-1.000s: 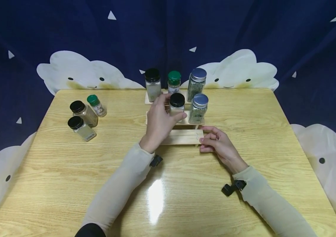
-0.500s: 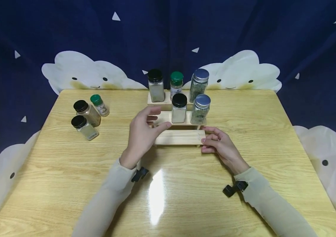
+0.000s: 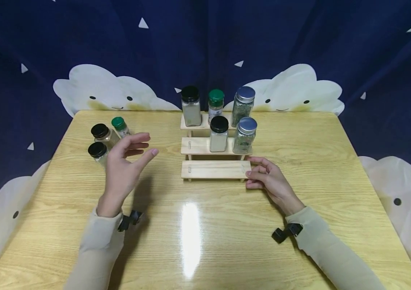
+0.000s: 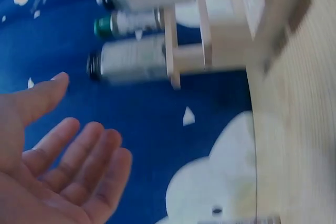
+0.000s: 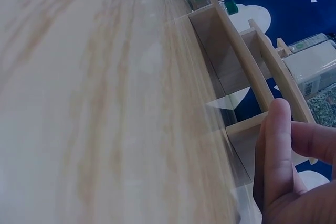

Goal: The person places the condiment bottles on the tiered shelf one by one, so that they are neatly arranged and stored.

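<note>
A three-step wooden rack (image 3: 216, 169) stands on the table in the head view. My right hand (image 3: 270, 181) grips the right end of its lowest step, thumb at the front corner. On the middle step are a black-lidded jar (image 3: 219, 137) of pale powder and a silver-lidded jar (image 3: 244, 139) of green herbs. My left hand (image 3: 123, 173) is in the air left of the rack, thumb and fingers spread, holding nothing. Just beyond it, partly hidden, are two black-lidded jars (image 3: 100, 131) (image 3: 98, 150) and a green-capped shaker (image 3: 119, 124).
The top step carries a black-lidded jar (image 3: 191, 108), a green-capped shaker (image 3: 215, 102) and a silver-lidded jar (image 3: 243, 105). Behind the table (image 3: 299, 153) hangs a dark blue curtain (image 3: 281, 36) with white clouds.
My left hand has let go of the black-lidded jar on the middle step and moved left, towards the jars on the table. The right hand has kept its hold on the rack.
</note>
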`<state>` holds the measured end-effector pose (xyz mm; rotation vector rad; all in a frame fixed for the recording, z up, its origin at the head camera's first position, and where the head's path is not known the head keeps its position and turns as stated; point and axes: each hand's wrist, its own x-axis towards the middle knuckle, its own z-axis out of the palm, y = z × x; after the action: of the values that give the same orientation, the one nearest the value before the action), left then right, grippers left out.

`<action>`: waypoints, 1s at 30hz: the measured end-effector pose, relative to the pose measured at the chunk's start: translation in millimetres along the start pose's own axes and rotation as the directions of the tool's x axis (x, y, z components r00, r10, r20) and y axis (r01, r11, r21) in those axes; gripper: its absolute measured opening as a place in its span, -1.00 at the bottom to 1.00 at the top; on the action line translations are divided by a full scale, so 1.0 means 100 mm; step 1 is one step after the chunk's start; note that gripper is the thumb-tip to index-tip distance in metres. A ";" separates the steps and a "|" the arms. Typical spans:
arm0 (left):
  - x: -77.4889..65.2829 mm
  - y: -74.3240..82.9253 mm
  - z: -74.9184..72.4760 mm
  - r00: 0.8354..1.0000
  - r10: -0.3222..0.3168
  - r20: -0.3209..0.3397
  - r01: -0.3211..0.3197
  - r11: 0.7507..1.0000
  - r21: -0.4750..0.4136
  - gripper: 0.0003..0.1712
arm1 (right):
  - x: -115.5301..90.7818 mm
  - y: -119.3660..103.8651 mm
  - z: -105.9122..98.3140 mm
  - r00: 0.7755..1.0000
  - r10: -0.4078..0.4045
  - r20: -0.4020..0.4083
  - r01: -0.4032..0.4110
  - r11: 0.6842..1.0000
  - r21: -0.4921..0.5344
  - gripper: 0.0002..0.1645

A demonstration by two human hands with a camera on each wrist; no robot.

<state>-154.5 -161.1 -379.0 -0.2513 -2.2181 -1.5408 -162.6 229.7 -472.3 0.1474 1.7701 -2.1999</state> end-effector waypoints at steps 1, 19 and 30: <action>0.00 -0.02 -0.06 1.000 0.017 -0.026 -0.017 1.000 0.001 -0.58 | 0.00 0.00 0.00 1.000 0.004 -0.003 -0.004 1.000 0.000 -0.34; -0.01 -0.50 -0.90 0.956 -0.122 -0.267 0.144 0.987 0.066 -0.14 | -0.01 0.00 -0.01 1.000 0.021 -0.020 -0.021 1.000 -0.010 -0.31; -0.01 -0.91 -0.93 0.906 -0.392 -0.161 0.390 0.920 -0.043 0.05 | 0.00 0.00 0.00 1.000 0.010 -0.012 -0.010 1.000 -0.006 -0.33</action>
<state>-165.5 -280.6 -429.0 0.3334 -2.2185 -1.6995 -162.3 229.8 -472.3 0.1688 1.7779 -2.1911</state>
